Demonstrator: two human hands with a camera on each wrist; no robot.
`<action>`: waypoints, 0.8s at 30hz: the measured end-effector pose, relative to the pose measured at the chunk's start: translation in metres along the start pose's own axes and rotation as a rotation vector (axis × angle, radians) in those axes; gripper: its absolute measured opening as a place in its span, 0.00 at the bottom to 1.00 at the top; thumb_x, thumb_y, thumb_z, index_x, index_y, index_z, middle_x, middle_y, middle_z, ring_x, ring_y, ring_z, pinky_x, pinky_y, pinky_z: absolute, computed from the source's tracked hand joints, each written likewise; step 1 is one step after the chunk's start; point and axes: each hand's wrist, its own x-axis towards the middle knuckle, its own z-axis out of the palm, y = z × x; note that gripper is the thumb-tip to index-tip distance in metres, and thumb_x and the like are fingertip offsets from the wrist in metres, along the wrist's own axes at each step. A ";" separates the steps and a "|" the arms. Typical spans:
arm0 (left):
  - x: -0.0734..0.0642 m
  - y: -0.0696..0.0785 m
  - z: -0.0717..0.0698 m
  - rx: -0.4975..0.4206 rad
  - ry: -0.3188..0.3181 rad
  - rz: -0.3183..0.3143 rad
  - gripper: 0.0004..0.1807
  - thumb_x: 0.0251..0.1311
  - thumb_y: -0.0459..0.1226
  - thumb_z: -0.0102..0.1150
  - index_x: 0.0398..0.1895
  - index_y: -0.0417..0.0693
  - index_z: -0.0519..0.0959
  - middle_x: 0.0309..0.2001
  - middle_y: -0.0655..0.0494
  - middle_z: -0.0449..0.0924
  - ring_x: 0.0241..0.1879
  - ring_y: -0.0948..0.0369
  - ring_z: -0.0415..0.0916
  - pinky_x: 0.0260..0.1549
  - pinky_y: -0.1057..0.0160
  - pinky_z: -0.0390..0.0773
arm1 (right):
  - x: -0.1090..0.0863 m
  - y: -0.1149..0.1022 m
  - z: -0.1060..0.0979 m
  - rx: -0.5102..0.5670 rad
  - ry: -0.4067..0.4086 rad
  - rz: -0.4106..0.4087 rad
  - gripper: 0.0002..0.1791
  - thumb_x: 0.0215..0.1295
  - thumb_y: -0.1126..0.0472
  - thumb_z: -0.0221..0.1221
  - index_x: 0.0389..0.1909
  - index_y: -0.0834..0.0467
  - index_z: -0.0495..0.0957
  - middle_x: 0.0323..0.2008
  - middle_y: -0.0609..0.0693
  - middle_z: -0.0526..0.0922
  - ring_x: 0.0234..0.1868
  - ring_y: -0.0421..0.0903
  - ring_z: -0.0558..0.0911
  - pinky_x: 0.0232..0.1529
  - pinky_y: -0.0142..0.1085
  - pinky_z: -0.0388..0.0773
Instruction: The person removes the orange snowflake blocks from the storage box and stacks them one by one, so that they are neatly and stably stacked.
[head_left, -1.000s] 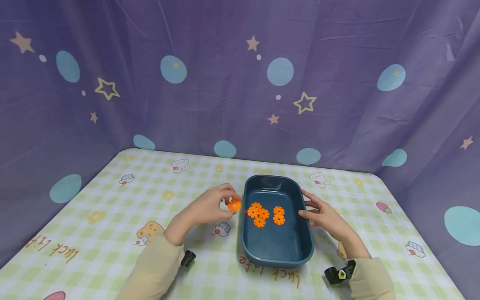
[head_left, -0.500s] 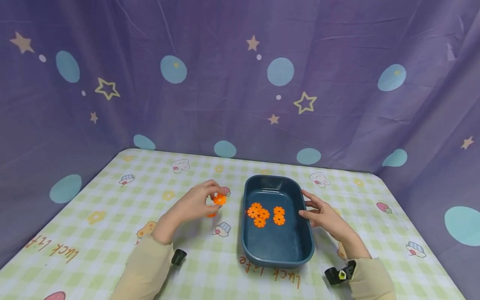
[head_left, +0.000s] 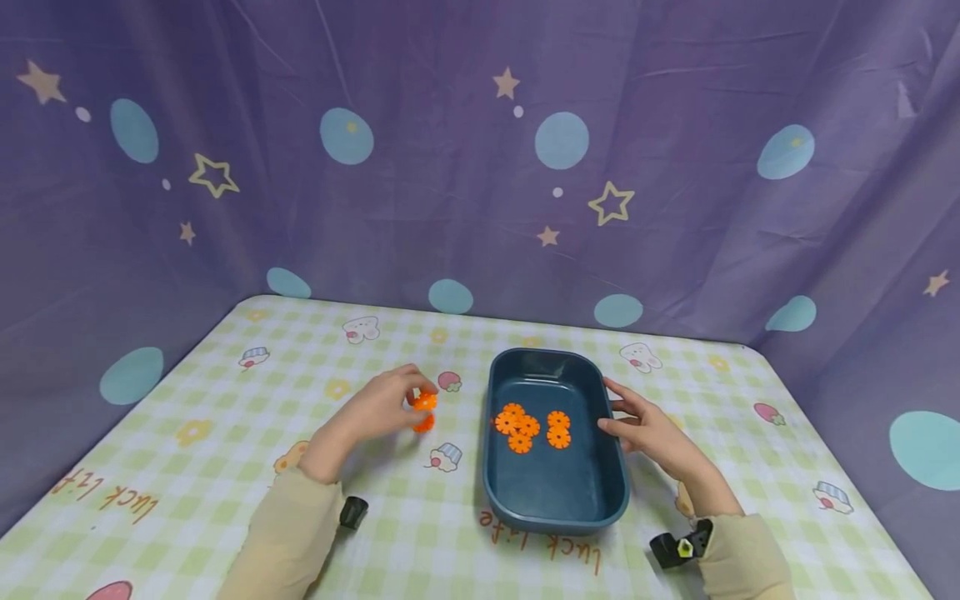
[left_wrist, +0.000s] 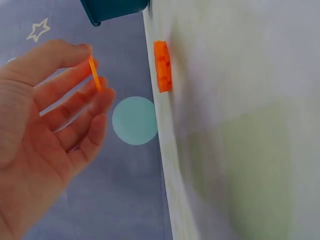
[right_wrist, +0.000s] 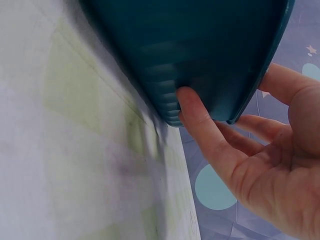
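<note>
My left hand (head_left: pixel 378 406) pinches an orange snowflake disc (head_left: pixel 424 402) between thumb and fingertips. In the left wrist view this snowflake disc (left_wrist: pixel 95 74) is seen edge-on, apart from the tablecloth. Just below it, more orange snowflake pieces (head_left: pixel 424 423) sit on the table; from the side they look like a short stack (left_wrist: pixel 162 66). My right hand (head_left: pixel 651 432) holds the dark blue tray (head_left: pixel 555 500) at its right side, thumb at the rim and fingers against the outer wall (right_wrist: pixel 210 50). Inside the tray lie several flat orange snowflake discs (head_left: pixel 517 427).
A green-and-white checked tablecloth (head_left: pixel 225 483) with printed cartoons covers the table. Behind it hangs a purple curtain (head_left: pixel 450 225) with stars and ovals. Black wrist mounts (head_left: pixel 353 512) sit beneath both sleeves.
My left hand has carried the orange disc leftward from the tray's left edge to above the pieces on the table. The right hand and tray have stayed in place.
</note>
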 end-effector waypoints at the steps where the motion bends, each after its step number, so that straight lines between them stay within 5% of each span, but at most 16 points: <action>1: 0.000 -0.001 0.000 0.008 -0.005 -0.001 0.17 0.45 0.34 0.60 0.42 0.44 0.80 0.36 0.59 0.74 0.31 0.61 0.70 0.33 0.64 0.70 | 0.000 0.000 0.000 0.000 -0.001 -0.001 0.39 0.61 0.55 0.56 0.70 0.46 0.47 0.64 0.65 0.58 0.52 0.52 0.74 0.39 0.40 0.77; 8: 0.005 -0.003 0.001 0.046 -0.060 -0.053 0.17 0.44 0.36 0.61 0.41 0.44 0.79 0.35 0.59 0.75 0.30 0.62 0.70 0.34 0.64 0.71 | 0.000 -0.001 -0.002 0.005 0.003 -0.005 0.40 0.61 0.54 0.56 0.70 0.46 0.47 0.64 0.65 0.58 0.52 0.52 0.75 0.39 0.40 0.77; 16: 0.008 -0.009 0.005 0.085 -0.155 -0.040 0.10 0.43 0.37 0.65 0.32 0.50 0.79 0.31 0.61 0.72 0.27 0.64 0.66 0.30 0.65 0.67 | 0.000 0.000 -0.001 -0.001 0.004 0.004 0.40 0.61 0.55 0.57 0.70 0.46 0.47 0.64 0.65 0.58 0.52 0.52 0.74 0.39 0.40 0.77; 24: 0.010 -0.010 0.009 0.130 -0.179 -0.012 0.09 0.42 0.36 0.64 0.28 0.49 0.76 0.28 0.58 0.69 0.26 0.63 0.64 0.28 0.65 0.66 | 0.000 0.000 0.000 -0.013 0.004 -0.001 0.39 0.62 0.54 0.56 0.70 0.46 0.47 0.64 0.65 0.57 0.53 0.54 0.73 0.40 0.40 0.77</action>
